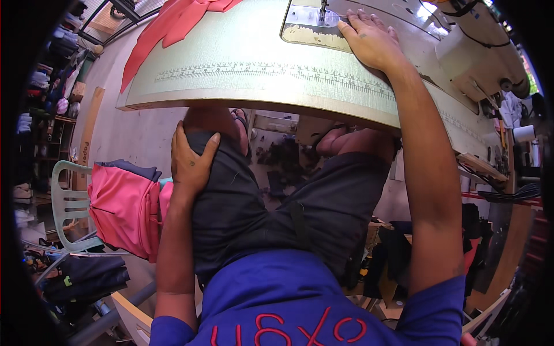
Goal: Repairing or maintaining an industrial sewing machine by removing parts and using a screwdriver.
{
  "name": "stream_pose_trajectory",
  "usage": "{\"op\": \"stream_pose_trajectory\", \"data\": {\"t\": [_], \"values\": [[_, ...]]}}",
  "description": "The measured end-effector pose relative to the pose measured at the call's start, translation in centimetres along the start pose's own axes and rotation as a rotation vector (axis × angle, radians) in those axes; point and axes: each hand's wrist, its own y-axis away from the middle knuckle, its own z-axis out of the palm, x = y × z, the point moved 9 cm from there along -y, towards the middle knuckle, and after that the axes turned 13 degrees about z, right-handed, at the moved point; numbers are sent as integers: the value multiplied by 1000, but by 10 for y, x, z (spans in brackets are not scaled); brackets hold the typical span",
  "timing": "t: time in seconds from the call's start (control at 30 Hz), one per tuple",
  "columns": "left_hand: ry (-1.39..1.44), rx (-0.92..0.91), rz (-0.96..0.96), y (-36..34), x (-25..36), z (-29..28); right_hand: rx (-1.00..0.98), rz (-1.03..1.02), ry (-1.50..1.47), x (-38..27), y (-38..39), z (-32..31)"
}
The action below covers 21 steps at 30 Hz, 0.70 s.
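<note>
My left hand (191, 158) rests on my left thigh near the knee, thumb spread from the fingers, holding nothing. My right hand (372, 40) lies flat on the sewing machine table (231, 86), its fingers stretched out just right of the machine's needle plate (311, 16). The presser foot (324, 12) stands over that plate, with no cloth visible beneath it. At the table's far left, a coral-red cloth (173, 29) lies with one end hanging over the side edge. A printed ruler scale (265, 70) runs along the table's near part.
The sewing machine head (470, 52) rises at the right. On my left, a pale green plastic chair (59, 196) bears folded pink cloth (124, 207). Shelves of folded fabric (43, 115) line the far left. Dark cloth (398, 254) hangs at my lower right.
</note>
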Motion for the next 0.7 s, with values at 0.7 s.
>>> {"op": "stream_pose_trajectory", "data": {"t": [0.7], "values": [[27,11,0,1,2,-5,27,-5,-48,-5,3,-7]]}}
